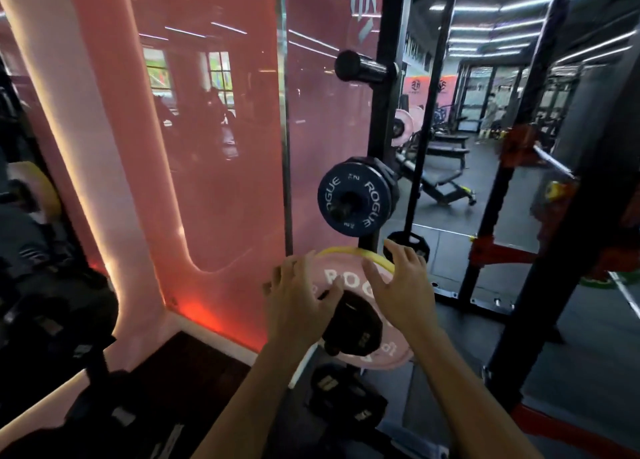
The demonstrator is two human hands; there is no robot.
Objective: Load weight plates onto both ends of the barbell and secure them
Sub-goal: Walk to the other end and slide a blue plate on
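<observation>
While my left hand (298,296) and right hand (401,282) hover spread, gripping nothing, the pink plate (349,278) low on the rack (384,112) looks heavy, stiff, smooth — best gripped by opposite rims.

Just one head cam, wide-angle, looking forward and down, up close to the plate storage upright (382,119), gym floor stretching off right.

Both spread hands (349,294) reach the pink plate (341,276), seemingly touching it.
</observation>
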